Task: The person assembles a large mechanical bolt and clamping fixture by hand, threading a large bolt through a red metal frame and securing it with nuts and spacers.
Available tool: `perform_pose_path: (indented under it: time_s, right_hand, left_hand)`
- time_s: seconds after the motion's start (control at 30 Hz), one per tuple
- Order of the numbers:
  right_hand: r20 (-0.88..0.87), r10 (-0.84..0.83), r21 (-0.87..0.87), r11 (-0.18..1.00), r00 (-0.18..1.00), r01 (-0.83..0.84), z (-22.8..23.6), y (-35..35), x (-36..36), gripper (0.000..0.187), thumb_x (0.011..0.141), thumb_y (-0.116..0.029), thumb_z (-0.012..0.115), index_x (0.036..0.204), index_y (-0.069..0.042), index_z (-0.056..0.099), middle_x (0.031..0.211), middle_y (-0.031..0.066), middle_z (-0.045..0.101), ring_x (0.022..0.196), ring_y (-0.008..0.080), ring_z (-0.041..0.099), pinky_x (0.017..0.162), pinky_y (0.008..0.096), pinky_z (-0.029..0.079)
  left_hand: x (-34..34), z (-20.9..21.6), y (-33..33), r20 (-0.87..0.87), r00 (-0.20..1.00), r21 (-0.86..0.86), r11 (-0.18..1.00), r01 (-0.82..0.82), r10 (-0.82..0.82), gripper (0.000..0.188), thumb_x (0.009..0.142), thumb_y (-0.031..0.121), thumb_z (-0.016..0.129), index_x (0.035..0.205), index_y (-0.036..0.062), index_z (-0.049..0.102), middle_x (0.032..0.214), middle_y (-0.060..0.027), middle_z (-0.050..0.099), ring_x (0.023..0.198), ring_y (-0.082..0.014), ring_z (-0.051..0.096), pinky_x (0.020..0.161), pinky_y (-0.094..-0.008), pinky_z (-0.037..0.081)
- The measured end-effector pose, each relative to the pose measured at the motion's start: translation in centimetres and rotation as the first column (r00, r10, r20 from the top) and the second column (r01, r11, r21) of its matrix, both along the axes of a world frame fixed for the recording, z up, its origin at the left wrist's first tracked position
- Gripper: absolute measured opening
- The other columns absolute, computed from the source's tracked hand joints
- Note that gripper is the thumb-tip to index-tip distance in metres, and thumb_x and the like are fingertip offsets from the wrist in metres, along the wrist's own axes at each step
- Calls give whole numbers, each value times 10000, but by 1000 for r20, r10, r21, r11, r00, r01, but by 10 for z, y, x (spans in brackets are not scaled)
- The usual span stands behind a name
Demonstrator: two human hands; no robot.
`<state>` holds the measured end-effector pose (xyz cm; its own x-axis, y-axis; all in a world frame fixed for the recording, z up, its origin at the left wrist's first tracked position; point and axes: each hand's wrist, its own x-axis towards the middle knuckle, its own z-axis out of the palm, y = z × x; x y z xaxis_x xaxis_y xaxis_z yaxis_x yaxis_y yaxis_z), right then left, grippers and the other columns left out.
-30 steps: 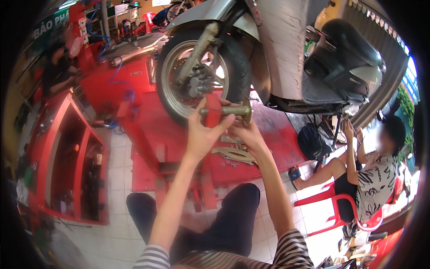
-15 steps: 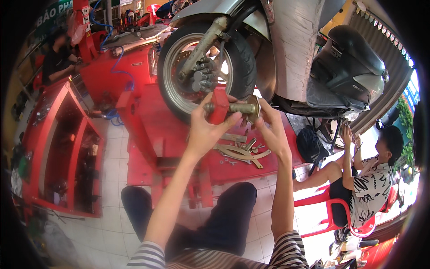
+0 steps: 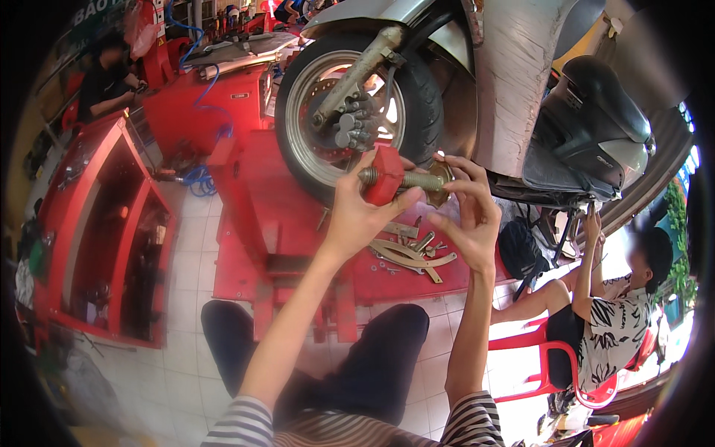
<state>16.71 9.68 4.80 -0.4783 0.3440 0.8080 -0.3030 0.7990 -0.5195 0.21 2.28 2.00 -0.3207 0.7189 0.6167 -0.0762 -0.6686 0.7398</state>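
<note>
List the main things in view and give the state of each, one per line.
Left hand: gripping the red block
Red block: held, with the threaded bolt through it
Threaded bolt: protruding from both sides of the block
Right hand: fingers curled at the bolt's flanged end, firmness unclear
Front wheel: mounted on the scooter
Curved metal pieces: lying on the red platform
Blue hose: coiled

Long brass-coloured threaded metal bolt (image 3: 421, 180) looked ridged and dull.
The chunky red block (image 3: 383, 179) seemed painted; the round black rubber tyre (image 3: 426, 112) was matt.
</note>
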Motion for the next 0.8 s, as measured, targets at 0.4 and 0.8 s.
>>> perform_pose_path:
  time_s: [0.4, 0.8]
  right_hand:
    - [347, 212, -769, 622, 914, 148, 0, 33, -14, 362, 982, -345, 541, 1131, -29, 634, 763, 34, 640, 641, 92, 615, 475, 255, 430]
    - [-27, 176, -123, 976, 984, -178, -15, 16, -7, 609, 671, 63, 814, 1230, -39, 595, 1413, 155, 466, 1247, 287, 554, 971, 350, 506]
  left_hand:
    - [-2, -3, 1, 8, 1000, -15, 1000, -20, 20, 355, 806, 85, 789, 1100, -3, 609, 1005, -78, 696, 933, -117, 639, 855, -283, 513]
    - [0, -6, 3, 14, 999, -8, 999, -41, 41, 332, 806, 89, 789, 1079, -8, 627, 1004, -60, 693, 948, -120, 629, 882, -287, 481]
